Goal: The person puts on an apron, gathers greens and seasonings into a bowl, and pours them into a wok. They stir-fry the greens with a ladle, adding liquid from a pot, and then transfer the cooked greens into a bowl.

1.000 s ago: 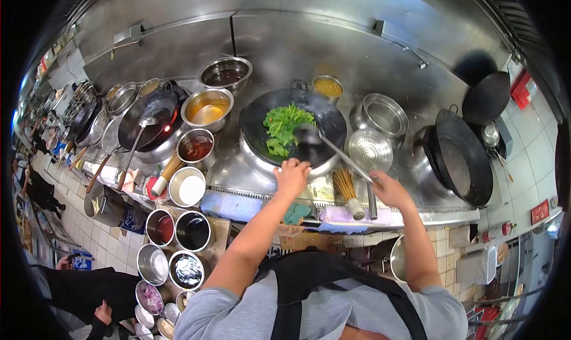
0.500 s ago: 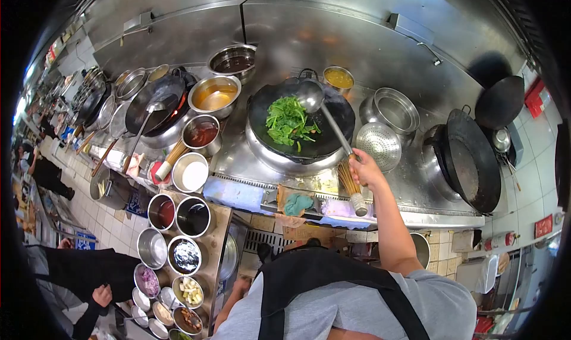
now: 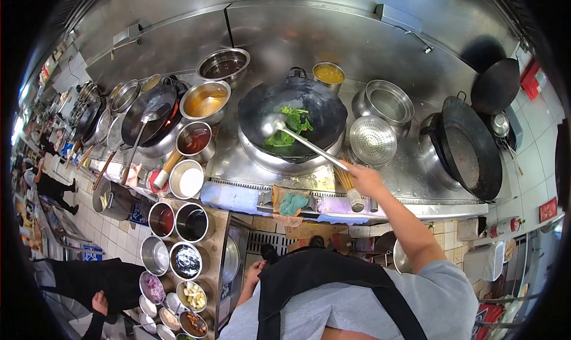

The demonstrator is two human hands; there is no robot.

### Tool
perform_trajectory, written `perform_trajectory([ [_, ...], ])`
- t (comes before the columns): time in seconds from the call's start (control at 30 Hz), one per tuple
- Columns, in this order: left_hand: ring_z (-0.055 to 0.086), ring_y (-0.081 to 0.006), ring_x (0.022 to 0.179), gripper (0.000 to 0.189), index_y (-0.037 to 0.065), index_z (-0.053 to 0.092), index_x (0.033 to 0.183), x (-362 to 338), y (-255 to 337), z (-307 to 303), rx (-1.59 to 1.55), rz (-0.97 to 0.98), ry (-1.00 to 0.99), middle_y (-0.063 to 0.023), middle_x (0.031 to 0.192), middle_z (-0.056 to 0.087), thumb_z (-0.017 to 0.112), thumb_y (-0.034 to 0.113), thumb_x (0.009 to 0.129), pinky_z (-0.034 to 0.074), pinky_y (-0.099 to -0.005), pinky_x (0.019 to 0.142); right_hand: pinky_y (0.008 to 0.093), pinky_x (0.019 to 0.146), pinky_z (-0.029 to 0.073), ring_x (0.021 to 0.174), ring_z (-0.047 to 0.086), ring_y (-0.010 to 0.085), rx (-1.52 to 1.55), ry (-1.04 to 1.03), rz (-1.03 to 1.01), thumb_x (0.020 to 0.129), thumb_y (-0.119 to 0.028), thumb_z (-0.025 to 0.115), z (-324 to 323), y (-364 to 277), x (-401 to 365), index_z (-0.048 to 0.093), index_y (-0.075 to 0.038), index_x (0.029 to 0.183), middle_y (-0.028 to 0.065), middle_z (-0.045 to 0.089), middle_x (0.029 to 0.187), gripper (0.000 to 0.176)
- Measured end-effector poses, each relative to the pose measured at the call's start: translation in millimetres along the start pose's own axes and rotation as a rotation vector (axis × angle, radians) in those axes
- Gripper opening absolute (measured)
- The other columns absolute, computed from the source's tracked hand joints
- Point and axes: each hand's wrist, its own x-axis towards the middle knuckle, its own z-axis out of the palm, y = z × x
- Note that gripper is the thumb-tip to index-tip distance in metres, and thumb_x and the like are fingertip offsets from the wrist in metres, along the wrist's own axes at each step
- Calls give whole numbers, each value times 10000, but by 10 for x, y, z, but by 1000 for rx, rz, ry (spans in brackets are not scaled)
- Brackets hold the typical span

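My right hand (image 3: 364, 179) is closed around the handle of a long steel ladle (image 3: 315, 147). The ladle's bowl is down inside a black wok (image 3: 324, 102), against the leafy greens (image 3: 292, 114) and partly covering them. Beneath my right forearm and hand lies a bamboo wok brush (image 3: 351, 192) on the stove's front ledge. My left hand (image 3: 256, 272) hangs low beside my body, away from the stove; its fingers look curled, with nothing visible in them.
A perforated strainer (image 3: 373, 141) and a steel pot (image 3: 389, 100) stand right of the wok. Bowls of amber liquid (image 3: 206, 102) and red sauce (image 3: 194, 139) are on its left. Sauce pots (image 3: 185, 260) fill a side counter. Another person's hand (image 3: 100, 303) is at lower left.
The ladle's bowl has come down from the wok's far right side to the greens at its left. The greens are bunched lower. My left hand has risen slightly into view.
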Motion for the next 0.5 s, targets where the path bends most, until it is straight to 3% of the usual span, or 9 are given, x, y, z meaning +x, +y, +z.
perform_trajectory([
  [0.13, 618, -168, 834, 325, 8, 635, 1073, 14, -45, -168, -64, 7, -9, -92, 949, 667, 555, 287, 926, 496, -301, 712, 422, 717, 516, 857, 633, 280, -266, -65, 148, 821, -55, 471, -753, 90, -398, 338, -398, 1390, 70, 586, 963, 677],
  [0.2, 625, -179, 842, 312, 17, 622, 1103, -136, -23, -471, 331, 122, -163, -93, 967, 663, 543, 264, 930, 508, -322, 709, 418, 713, 506, 817, 631, 306, -184, 72, 121, 803, -58, 522, -968, 65, -667, 411, -345, 1367, 85, 610, 940, 643],
  [0.23, 625, -179, 842, 312, 17, 622, 1103, -126, -69, -566, 321, 112, -148, -93, 967, 663, 543, 264, 930, 508, -322, 709, 417, 713, 498, 802, 627, 319, -17, 97, 49, 785, -51, 551, -1126, 89, -810, 448, -306, 1346, 92, 621, 915, 625],
  [0.3, 648, -191, 809, 342, 30, 619, 1084, -49, -311, -746, 233, -246, -228, -123, 970, 652, 517, 316, 926, 518, -321, 662, 415, 717, 482, 785, 620, 341, 184, 44, 46, 755, -33, 596, -1578, -19, -1195, 495, -245, 1319, 109, 643, 877, 611],
  [0.33, 645, -179, 725, 373, 35, 618, 1070, 3, -530, -875, 468, 173, -269, -108, 892, 655, 515, 361, 921, 506, -309, 616, 415, 721, 475, 784, 616, 350, 209, -20, 105, 742, -21, 612, -1769, -72, -1347, 504, -224, 1311, 117, 653, 864, 614],
  [0.4, 640, -182, 684, 363, 46, 625, 1081, 13, -114, -841, 406, -384, -157, -81, 820, 656, 523, 354, 918, 502, -315, 629, 416, 723, 474, 795, 614, 348, 209, -51, 132, 747, -38, 608, -1763, -19, -1464, 507, -219, 1309, 123, 657, 851, 599],
  [0.5, 643, -169, 707, 353, 64, 647, 1065, 73, 354, -749, 496, -349, -224, -74, 795, 661, 528, 360, 914, 502, -311, 656, 428, 740, 471, 835, 620, 341, 166, -137, 180, 790, -146, 594, -1351, -22, -1209, 490, -193, 1318, 139, 665, 910, 540],
])
